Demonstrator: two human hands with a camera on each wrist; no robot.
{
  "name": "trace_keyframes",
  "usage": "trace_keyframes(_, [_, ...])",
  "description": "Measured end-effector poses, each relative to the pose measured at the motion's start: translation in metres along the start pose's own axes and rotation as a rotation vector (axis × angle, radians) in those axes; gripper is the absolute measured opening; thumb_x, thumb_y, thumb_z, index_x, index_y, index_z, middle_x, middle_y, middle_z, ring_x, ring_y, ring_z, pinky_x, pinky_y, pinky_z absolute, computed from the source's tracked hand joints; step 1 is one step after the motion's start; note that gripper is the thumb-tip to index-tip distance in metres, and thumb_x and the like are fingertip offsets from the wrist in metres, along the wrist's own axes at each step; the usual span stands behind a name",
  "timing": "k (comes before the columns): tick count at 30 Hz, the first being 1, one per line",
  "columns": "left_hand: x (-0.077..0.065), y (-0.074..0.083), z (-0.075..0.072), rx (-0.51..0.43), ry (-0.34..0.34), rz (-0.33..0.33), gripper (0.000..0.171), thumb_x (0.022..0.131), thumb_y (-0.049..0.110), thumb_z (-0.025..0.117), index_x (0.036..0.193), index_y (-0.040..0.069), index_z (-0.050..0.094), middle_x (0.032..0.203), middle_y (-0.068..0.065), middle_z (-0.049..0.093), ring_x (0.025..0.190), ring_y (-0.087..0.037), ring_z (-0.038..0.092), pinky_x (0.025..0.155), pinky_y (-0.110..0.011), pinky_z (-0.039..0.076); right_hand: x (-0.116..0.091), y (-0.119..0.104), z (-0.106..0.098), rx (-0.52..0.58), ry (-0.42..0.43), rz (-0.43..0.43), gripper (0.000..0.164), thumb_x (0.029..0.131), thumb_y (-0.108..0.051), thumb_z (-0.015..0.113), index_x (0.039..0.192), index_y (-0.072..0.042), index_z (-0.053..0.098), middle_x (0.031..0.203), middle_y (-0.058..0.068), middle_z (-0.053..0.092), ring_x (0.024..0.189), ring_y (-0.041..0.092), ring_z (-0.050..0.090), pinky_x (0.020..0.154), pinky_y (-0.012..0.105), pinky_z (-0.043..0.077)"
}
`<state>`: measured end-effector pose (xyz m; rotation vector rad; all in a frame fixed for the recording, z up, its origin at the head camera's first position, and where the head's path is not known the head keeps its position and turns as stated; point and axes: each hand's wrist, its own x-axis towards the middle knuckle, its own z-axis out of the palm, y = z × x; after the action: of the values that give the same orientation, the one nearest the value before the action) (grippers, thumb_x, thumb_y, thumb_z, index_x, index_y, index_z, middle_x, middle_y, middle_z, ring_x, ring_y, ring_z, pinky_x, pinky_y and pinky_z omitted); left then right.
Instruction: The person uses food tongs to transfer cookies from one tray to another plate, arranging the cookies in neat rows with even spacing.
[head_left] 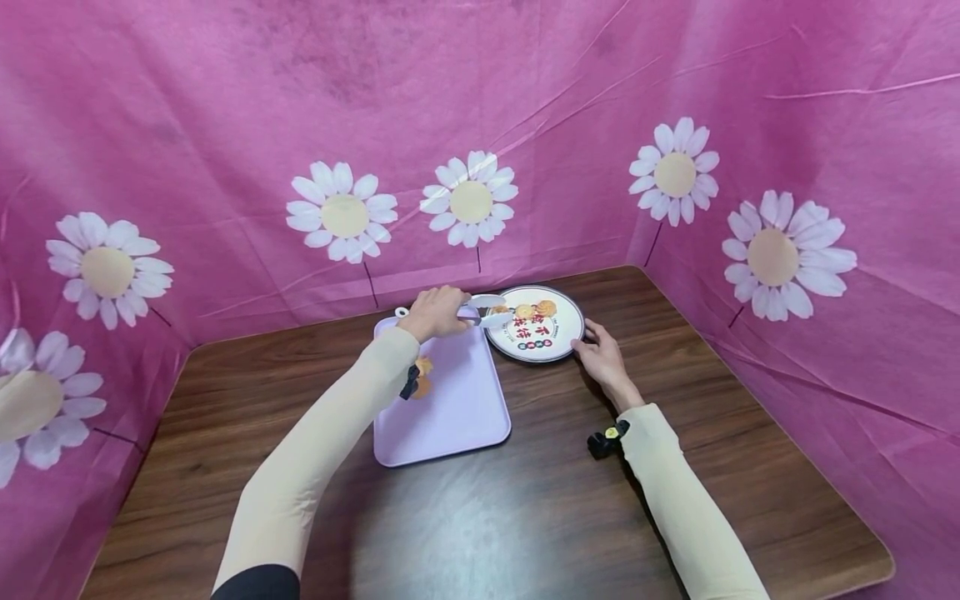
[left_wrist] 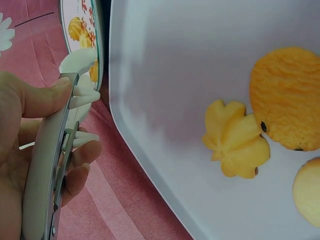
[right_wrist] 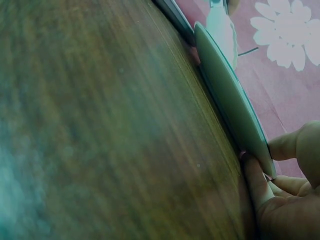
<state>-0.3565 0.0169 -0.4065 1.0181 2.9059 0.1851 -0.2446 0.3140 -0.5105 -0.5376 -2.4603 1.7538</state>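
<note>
My left hand [head_left: 435, 314] grips a pair of tongs [left_wrist: 42, 170] with pale handles and white tips, reaching over the plate's left side. Close to the tips lies a small cookie [head_left: 500, 309]; I cannot tell whether they pinch it. More golden cookies [head_left: 546, 308] sit on the white plate [head_left: 566, 329] with red characters and a dark rim. At the plate's right edge, my right hand [head_left: 602, 358] holds the rim, thumb above and fingers below in the right wrist view.
Left of the plate lies a lilac tray [head_left: 465, 417]. On it, the left wrist view shows a flower-shaped cookie [left_wrist: 235, 142], a round orange cookie [left_wrist: 287, 100] and a paler round cookie [left_wrist: 308, 192]. Both rest on a brown wooden table [head_left: 570, 500], with a pink flowered cloth [head_left: 555, 208] behind.
</note>
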Motion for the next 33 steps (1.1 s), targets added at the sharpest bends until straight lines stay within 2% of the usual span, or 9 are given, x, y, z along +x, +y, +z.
trace_keyframes(5, [0.0, 0.0, 0.001, 0.003, -0.004, -0.003, 0.033, 0.091, 0.031, 0.073, 0.116, 0.009, 0.072, 0.096, -0.005, 0.068, 0.076, -0.023, 0.058, 0.07, -0.042, 0.052, -0.002, -0.001, -0.001, 0.012, 0.002, -0.013, 0.067, 0.106, -0.013, 0.054, 0.166, -0.006, 0.024, 0.165, 0.023, 0.037, 0.143, 0.037, 0.052, 0.118, 0.045, 0.042])
trace_keyframes(10, [-0.001, 0.0, 0.003, 0.02, -0.003, -0.004, 0.033, 0.092, 0.033, 0.074, 0.114, 0.009, 0.072, 0.095, -0.007, 0.067, 0.076, -0.023, 0.058, 0.067, -0.04, 0.051, -0.004, -0.002, -0.001, 0.02, 0.002, -0.024, 0.067, 0.105, -0.012, 0.054, 0.165, -0.005, 0.025, 0.165, 0.023, 0.038, 0.142, 0.037, 0.053, 0.119, 0.045, 0.039])
trace_keyframes(14, [-0.002, 0.001, 0.004, 0.023, -0.002, -0.005, 0.036, 0.092, 0.034, 0.075, 0.118, 0.009, 0.072, 0.093, -0.007, 0.065, 0.075, -0.023, 0.057, 0.066, -0.04, 0.05, -0.004, -0.002, -0.001, 0.008, 0.001, -0.023, 0.068, 0.105, -0.014, 0.055, 0.165, -0.006, 0.025, 0.165, 0.023, 0.038, 0.143, 0.037, 0.053, 0.12, 0.044, 0.039])
trace_keyframes(23, [-0.007, -0.003, 0.003, 0.023, 0.014, -0.016, 0.038, 0.092, 0.036, 0.074, 0.118, 0.009, 0.07, 0.093, -0.006, 0.065, 0.076, -0.024, 0.058, 0.068, -0.043, 0.053, -0.004, -0.004, 0.001, 0.014, -0.006, -0.023, 0.067, 0.105, -0.013, 0.054, 0.165, -0.005, 0.025, 0.165, 0.023, 0.038, 0.141, 0.037, 0.054, 0.118, 0.043, 0.04])
trace_keyframes(26, [-0.01, -0.005, 0.0, 0.021, 0.008, -0.036, 0.047, 0.092, 0.039, 0.072, 0.129, 0.011, 0.068, 0.101, -0.007, 0.068, 0.084, -0.026, 0.062, 0.075, -0.046, 0.056, -0.004, -0.004, 0.001, 0.011, -0.008, -0.019, 0.067, 0.105, -0.013, 0.054, 0.165, -0.005, 0.025, 0.165, 0.024, 0.038, 0.142, 0.037, 0.054, 0.118, 0.044, 0.041])
trace_keyframes(29, [-0.014, -0.007, -0.004, 0.02, 0.001, -0.057, 0.056, 0.092, 0.041, 0.072, 0.14, 0.013, 0.063, 0.116, -0.008, 0.07, 0.1, -0.029, 0.067, 0.085, -0.05, 0.057, -0.003, -0.002, 0.0, 0.01, -0.01, -0.015, 0.068, 0.105, -0.014, 0.054, 0.165, -0.006, 0.024, 0.166, 0.024, 0.036, 0.143, 0.038, 0.052, 0.119, 0.045, 0.04])
trace_keyframes(33, [-0.021, -0.012, -0.009, 0.011, 0.015, -0.059, 0.056, 0.093, 0.039, 0.072, 0.141, 0.013, 0.061, 0.125, -0.009, 0.07, 0.108, -0.033, 0.068, 0.089, -0.053, 0.057, -0.001, -0.002, -0.002, 0.013, -0.011, -0.016, 0.068, 0.105, -0.014, 0.054, 0.165, -0.006, 0.024, 0.165, 0.024, 0.037, 0.143, 0.037, 0.053, 0.119, 0.045, 0.04])
